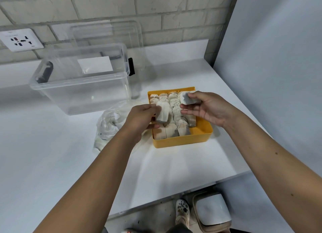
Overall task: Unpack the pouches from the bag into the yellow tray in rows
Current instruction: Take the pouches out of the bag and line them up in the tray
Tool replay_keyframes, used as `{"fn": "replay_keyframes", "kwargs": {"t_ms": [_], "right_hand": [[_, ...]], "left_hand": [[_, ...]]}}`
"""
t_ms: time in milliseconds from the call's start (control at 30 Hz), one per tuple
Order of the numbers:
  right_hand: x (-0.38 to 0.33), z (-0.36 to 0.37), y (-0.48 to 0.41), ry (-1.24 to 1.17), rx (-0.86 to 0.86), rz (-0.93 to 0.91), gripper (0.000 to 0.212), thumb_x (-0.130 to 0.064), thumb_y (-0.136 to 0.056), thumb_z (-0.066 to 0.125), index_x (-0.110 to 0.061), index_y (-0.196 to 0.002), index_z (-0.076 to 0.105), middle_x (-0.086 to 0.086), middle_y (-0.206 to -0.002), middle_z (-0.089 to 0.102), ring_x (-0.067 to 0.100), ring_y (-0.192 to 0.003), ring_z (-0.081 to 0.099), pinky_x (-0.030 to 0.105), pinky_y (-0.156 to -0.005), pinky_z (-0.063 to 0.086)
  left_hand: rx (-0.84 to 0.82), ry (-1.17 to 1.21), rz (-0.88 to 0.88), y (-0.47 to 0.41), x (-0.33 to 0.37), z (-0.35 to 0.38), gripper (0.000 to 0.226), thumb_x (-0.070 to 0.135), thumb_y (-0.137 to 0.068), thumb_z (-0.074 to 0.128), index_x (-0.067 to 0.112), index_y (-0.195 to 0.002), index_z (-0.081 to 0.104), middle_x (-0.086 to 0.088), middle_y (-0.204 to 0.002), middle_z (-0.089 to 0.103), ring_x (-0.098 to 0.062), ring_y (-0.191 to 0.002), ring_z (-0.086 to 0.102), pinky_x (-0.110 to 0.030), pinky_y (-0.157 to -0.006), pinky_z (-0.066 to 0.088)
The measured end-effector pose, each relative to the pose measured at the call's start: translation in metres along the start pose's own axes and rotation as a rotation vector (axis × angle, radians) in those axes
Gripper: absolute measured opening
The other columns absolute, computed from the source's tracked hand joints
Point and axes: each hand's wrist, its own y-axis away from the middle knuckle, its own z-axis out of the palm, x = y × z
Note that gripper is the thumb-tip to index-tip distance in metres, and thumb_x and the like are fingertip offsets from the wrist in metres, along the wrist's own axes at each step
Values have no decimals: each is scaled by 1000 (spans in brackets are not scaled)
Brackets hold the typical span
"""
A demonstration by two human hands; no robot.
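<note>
The yellow tray point(181, 140) sits on the white counter and holds several beige pouches point(171, 132) packed in rows. Its near right corner shows bare yellow floor. My left hand point(141, 118) hovers over the tray's left side, shut on a white pouch point(162, 113). My right hand point(207, 108) is above the tray's right side and pinches another pouch point(187, 97) between thumb and fingers. The crumpled clear plastic bag point(108, 126) lies just left of the tray, partly hidden by my left forearm.
A clear plastic storage box point(81, 83) with black latches stands at the back left, its lid point(108, 34) leaning on the brick wall. A wall socket point(20, 40) is at far left. A grey panel bounds the counter's right. Below the front edge stand a white bin point(211, 212) and a shoe.
</note>
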Motion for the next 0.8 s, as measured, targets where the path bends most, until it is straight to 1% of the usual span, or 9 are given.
{"fn": "replay_keyframes", "kwargs": {"t_ms": [67, 133, 233, 300, 367, 467, 567, 700, 800], "right_hand": [[3, -1, -1, 151, 36, -50, 12, -14, -92, 64, -4, -97, 69, 10, -93, 69, 25, -93, 65, 38, -88, 55], [5, 1, 0, 298, 77, -114, 14, -21, -87, 71, -11, -97, 73, 5, -93, 68, 17, -79, 53, 28, -73, 47], [9, 5, 4, 246, 52, -118, 9, -14, -88, 69, -12, -97, 70, 1, -83, 63, 10, -62, 42, 23, -57, 37], [11, 10, 6, 269, 39, -98, 5, -10, -89, 68, -13, -91, 64, 0, -76, 61, 10, -59, 46, 24, -56, 39], [14, 12, 7, 371, 48, -89, 11, -9, -88, 69, -15, -85, 60, 2, -77, 61, 13, -59, 53, 26, -58, 46], [17, 12, 8, 449, 26, -55, 13, -12, -87, 71, -17, -86, 59, 3, -79, 63, 15, -63, 58, 27, -62, 51], [18, 13, 9, 412, -20, -96, 12, -14, -87, 72, -17, -88, 60, 2, -81, 66, 13, -71, 61, 24, -67, 52], [20, 17, 11, 532, -10, -154, 11, -13, -84, 74, -17, -84, 64, -1, -77, 62, 8, -67, 57, 15, -54, 45], [19, 19, 10, 550, 40, -160, 13, -10, -85, 73, -16, -84, 62, -3, -70, 57, 8, -59, 51, 16, -49, 41]], "left_hand": [[6, -13, 11, -1, 1, 4, 7, 18, -92, 68, 13, -95, 71, -10, -101, 71, -25, -80, 68, -36, -73, 63], [6, -22, 20, -1, 1, 8, 7, 18, -92, 68, 13, -95, 71, -9, -101, 71, -24, -78, 68, -37, -74, 63], [-28, -8, 18, 0, 0, 13, 12, 18, -94, 68, 8, -99, 72, -9, -100, 74, -17, -66, 71, -28, -62, 61], [-42, 0, 10, 1, -1, 16, 18, 19, -93, 69, 4, -103, 72, -12, -101, 74, -18, -67, 73, -25, -59, 59], [-40, 32, -2, 1, -3, 18, 22, 19, -91, 71, 2, -104, 72, -13, -101, 75, -22, -72, 74, -27, -60, 60], [-23, 79, -5, 1, -2, 18, 16, 17, -90, 72, 3, -98, 73, -13, -96, 76, -21, -70, 74, -28, -61, 61], [-8, 64, 12, 1, 1, 17, 12, 16, -89, 73, 5, -94, 74, -10, -90, 76, -18, -66, 73, -27, -61, 62], [5, 19, 61, 2, 3, 18, 7, 10, -92, 68, 11, -87, 73, -6, -81, 73, -16, -60, 70, -25, -58, 61], [15, 4, 97, 2, 3, 17, 12, 15, -92, 68, 5, -96, 75, -8, -84, 73, -19, -62, 70, -26, -58, 61]]}}
